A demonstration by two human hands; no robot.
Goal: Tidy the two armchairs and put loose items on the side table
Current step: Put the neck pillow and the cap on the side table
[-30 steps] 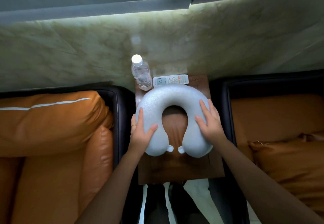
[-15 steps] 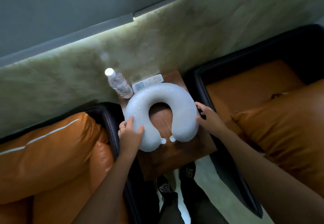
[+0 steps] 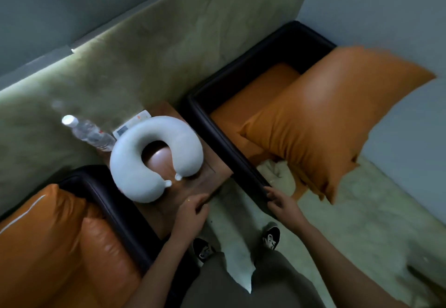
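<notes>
the left hand hovers loosely curled and empty over the near edge of the side table. at its eleven o'clock the neck pillow lies on the tabletop, with the remote and water bottle beyond it. the right hand, fingers relaxed and apart, seems to touch the right armchair rim (blur hides contact). at its one o'clock, a cloth and an orange cushion.
</notes>
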